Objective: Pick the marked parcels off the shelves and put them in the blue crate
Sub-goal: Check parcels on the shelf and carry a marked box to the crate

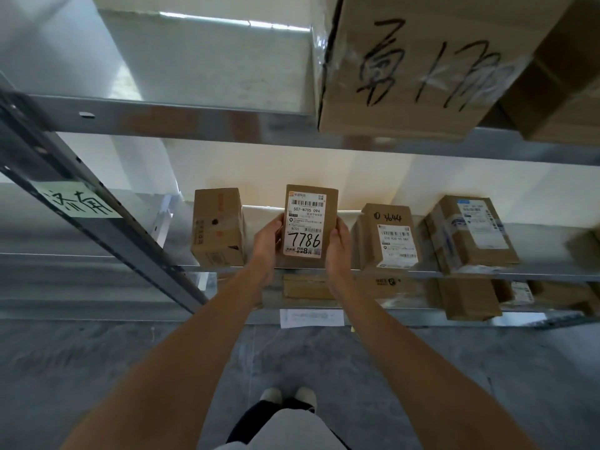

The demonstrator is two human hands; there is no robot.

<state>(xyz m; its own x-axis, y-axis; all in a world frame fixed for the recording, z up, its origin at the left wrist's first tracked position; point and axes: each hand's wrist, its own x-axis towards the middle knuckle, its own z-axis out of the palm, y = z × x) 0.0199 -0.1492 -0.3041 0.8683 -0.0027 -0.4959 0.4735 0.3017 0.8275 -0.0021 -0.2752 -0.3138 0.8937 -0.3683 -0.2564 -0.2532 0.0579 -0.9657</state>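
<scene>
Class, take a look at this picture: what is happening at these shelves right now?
A person stands at metal shelving and holds a small cardboard parcel marked 7786 upright between both hands: the left hand grips its left edge, the right hand its right edge. It is at the middle shelf, between a taped brown box and a parcel marked 3644. No blue crate is in view, so the parcel has not been put away yet.

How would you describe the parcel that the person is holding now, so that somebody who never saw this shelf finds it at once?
Look at the middle metal shelf, where four brown boxes stand in a row. The second from the left is the held parcel, gripped at its sides by the left hand and right hand. Only its white label carries a large handwritten 7786.
</scene>
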